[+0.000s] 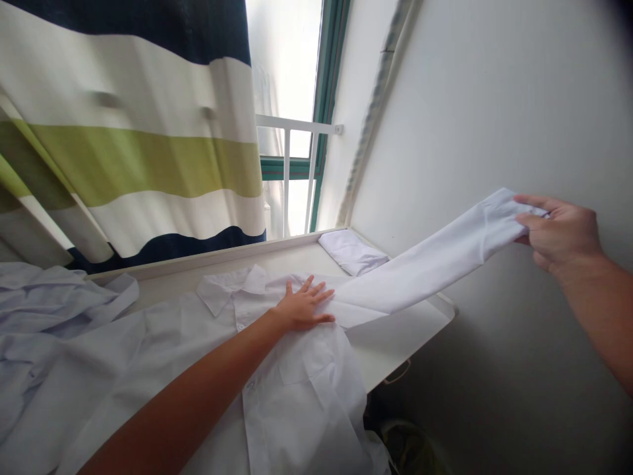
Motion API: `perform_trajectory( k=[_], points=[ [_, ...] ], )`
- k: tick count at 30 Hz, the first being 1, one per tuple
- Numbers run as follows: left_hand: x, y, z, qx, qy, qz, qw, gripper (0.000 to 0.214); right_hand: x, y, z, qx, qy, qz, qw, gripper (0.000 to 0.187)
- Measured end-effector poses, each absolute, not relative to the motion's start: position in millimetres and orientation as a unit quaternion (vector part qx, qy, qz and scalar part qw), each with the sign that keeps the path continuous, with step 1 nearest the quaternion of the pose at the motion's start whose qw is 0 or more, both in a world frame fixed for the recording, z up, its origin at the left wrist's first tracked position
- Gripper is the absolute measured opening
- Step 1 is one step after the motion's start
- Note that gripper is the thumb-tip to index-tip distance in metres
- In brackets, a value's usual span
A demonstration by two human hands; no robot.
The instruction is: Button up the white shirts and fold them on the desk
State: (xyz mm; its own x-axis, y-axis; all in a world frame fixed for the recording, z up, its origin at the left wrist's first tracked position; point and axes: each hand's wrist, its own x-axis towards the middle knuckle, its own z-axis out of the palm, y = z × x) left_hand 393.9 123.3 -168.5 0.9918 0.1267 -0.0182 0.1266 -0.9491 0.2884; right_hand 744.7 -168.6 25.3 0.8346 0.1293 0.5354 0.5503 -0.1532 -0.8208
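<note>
A white button-up shirt (pixel 306 376) with a collar and a chest pocket lies spread, front up, on a white tabletop (pixel 415 336). My left hand (pixel 304 305) rests flat on its shoulder area, fingers spread. Off to the right, my right hand (pixel 561 231) pinches the cuff end of the shirt's sleeve (pixel 430 257) and holds it raised above the table, stretched out straight. The sleeve slopes down from that hand to the shoulder. The shirt's lower part runs out of view at the bottom.
A folded white cloth (pixel 352 251) lies in the table's back corner. More crumpled white fabric (pixel 44 316) is heaped at the left. Behind stand a striped curtain (pixel 148 158) and a window with a white railing (pixel 297 124). A grey-white wall (pixel 494 119) borders the right side.
</note>
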Motion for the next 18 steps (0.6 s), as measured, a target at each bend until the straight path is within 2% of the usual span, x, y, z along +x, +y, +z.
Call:
perform_trajectory(
  k=[3,7,14,18],
  points=[
    [403.5,125.7,-168.2,0.989,0.068,-0.001,0.13,0.083,743.9,-168.0,32.5,-0.726,-0.183,-0.088,0.658,0.045],
    [415.0,127.4,-171.7,0.988,0.074,-0.028,0.13,0.084,747.5,-174.3,36.8,-0.696,-0.263,0.02,0.668,0.047],
    [409.1,120.6,-173.6,0.989,0.098,0.012,0.109,0.08,739.3,-186.3,38.2,-0.666,-0.321,0.017,0.674,0.051],
    [401.5,106.1,-163.5,0.991,0.09,0.044,0.094,0.069,717.6,-177.3,44.5,-0.658,-0.337,0.004,0.673,0.053]
  ],
)
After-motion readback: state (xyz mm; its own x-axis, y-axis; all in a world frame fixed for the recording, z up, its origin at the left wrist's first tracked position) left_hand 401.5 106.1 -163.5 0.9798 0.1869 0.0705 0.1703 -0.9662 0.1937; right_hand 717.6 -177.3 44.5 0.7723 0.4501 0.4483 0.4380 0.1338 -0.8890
